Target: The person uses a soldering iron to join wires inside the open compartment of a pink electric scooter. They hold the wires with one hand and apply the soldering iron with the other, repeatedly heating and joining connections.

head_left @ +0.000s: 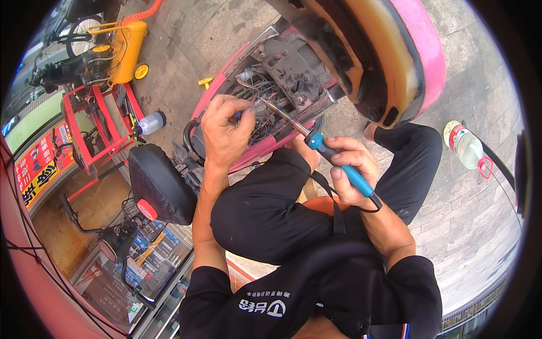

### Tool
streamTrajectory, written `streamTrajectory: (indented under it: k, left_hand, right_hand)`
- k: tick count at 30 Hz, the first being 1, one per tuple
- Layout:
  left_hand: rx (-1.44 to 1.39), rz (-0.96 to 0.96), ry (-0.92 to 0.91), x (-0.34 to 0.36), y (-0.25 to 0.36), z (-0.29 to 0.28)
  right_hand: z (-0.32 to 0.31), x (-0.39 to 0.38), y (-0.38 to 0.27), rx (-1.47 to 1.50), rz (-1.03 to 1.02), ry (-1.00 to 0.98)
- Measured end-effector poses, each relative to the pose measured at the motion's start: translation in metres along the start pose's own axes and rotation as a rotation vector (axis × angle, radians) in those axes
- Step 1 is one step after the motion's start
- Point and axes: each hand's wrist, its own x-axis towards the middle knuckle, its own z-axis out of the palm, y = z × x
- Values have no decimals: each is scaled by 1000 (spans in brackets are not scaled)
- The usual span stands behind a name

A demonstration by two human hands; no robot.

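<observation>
My right hand point(351, 169) is closed round the blue handle of a soldering iron point(339, 162), with its metal shaft aimed up and left. The iron's tip ends just beside the fingertips of my left hand point(226, 127). Those fingers are pinched together, and what they hold is too small to make out. Both hands are above the opened body of a pink scooter point(195, 116). Inside it, a tangle of wires point(261, 127) lies next to a dusty dark plate point(291, 73). From the iron's handle a black cord point(322, 179) loops back across my lap.
The scooter's pink-edged raised part point(432, 51) overhangs the right side. To the left are a black seat point(161, 183), a red metal frame point(84, 133) and a yellow air tank point(129, 51). A clear plastic jug point(467, 150) lies on the paving at right.
</observation>
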Motion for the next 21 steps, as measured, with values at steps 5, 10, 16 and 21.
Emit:
streamTrajectory:
  k: [5,10,16,21]
  left_hand:
    - [41,58,-7,1,0,-2]
    - [-71,6,32,-1,-3,-3]
    - [-132,-31,111,-5,-5,-3]
    - [-206,-87,137,-6,-7,-4]
  right_hand:
    - [0,1,0,-5,-10,-6]
    - [0,2,-1,-16,-16,-17]
    - [0,4,0,-8,-72,-49]
    - [0,5,0,-13,-137,-86]
